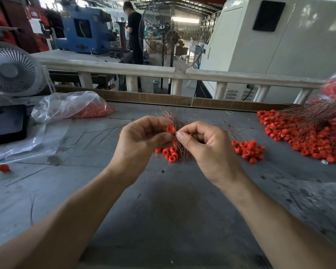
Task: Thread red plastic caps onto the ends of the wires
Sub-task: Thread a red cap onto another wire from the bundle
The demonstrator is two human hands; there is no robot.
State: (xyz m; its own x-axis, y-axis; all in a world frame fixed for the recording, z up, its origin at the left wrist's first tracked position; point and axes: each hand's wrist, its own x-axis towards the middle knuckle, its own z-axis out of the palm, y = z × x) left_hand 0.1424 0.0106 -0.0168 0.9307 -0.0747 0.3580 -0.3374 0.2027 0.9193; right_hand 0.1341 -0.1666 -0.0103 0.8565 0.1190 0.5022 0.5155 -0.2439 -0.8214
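The red cap is up off the surface, pinched between the thumb and curled fingers of the left hand, open side facing more or less toward the right hand; the right hand is pinching what looks like a single thin wire, too fine to make out its tip, right beside the cap; so I'd say this is the moment of feeding the end in; best bet is to grip the wire close to its tip so it doesn't flex, keep the cap steady and move only the wire, and turn the cap a touch if the hole isn't lined up; the bundle of wires fans out behind both hands and could snag, so keep the strays out of the way; loose caps sit just under the hands, a capped bunch to the right, a big pile further right, a bag of caps far left.
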